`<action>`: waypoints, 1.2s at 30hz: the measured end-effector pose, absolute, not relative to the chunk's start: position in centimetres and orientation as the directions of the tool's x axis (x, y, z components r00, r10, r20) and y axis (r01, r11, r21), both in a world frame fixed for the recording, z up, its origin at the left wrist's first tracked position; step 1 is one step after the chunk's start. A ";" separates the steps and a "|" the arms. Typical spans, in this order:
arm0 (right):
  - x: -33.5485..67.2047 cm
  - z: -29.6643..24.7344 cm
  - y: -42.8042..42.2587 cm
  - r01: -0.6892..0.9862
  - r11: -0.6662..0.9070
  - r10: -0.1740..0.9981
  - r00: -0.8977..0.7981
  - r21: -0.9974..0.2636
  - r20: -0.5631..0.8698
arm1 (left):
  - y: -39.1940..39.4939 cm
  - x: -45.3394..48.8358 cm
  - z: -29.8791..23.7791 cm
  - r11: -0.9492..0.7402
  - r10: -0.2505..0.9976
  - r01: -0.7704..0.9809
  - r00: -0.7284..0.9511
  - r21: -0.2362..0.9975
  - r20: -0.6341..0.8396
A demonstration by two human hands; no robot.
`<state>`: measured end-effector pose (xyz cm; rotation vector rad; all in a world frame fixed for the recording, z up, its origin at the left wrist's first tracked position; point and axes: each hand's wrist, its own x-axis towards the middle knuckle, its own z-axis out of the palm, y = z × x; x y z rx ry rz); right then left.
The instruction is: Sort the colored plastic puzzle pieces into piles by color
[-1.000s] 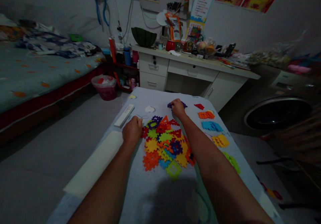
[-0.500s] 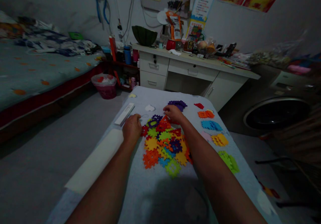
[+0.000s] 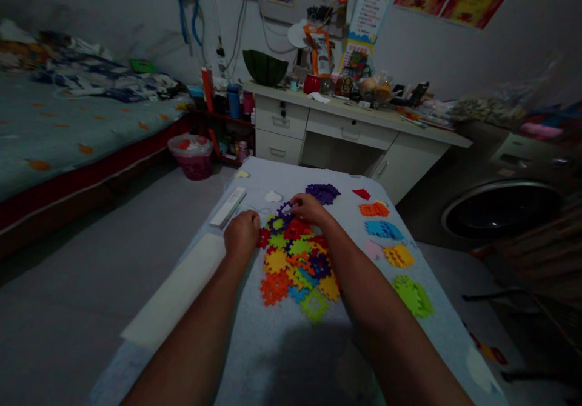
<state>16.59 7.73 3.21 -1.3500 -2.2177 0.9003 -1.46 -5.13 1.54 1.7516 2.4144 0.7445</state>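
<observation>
At the far edge of a heap of colourful toothed plastic building pieces point(image 3: 300, 246), my right hand point(image 3: 310, 208) pinches a purple toothed piece point(image 3: 285, 208) by its edge. My left hand point(image 3: 242, 231) rests left of the heap with its fingers curled in; whether anything is inside them is hidden. A red piece point(image 3: 263, 237) lies close to its fingertips. Beyond my right hand is a pile of purple pieces point(image 3: 322, 193). Along the right side lie groups of red point(image 3: 362, 194), orange point(image 3: 374, 209), blue point(image 3: 384, 229), yellow point(image 3: 399, 255) and green pieces point(image 3: 411, 296).
A pale cloth covers the table point(image 3: 254, 357). A long white box point(image 3: 228, 207) and a cream sheet point(image 3: 179, 294) lie along its left side. Behind stand a white desk point(image 3: 279, 121) and a pink bin point(image 3: 193, 157); a washing machine point(image 3: 473, 169) is at the right.
My right hand has moved left and nearer from beside the purple pile to the heap's far edge, onto a purple piece. My left hand has barely moved.
</observation>
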 end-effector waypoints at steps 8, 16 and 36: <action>21.7 3.1 9.8 0.514 0.280 0.957 -0.083 -0.811 0.278 | -5.3 -1.1 2.1 0.292 0.898 0.893 -0.379 0.342 0.224; 25.0 1.7 10.7 0.726 0.246 0.850 0.157 -0.642 0.503 | -5.4 -1.3 2.0 0.324 0.885 0.875 -0.415 0.361 0.210; 25.6 2.1 7.8 0.774 0.322 0.926 -0.138 -0.544 0.351 | -5.3 -1.8 1.2 0.282 0.861 0.860 -0.423 0.426 0.283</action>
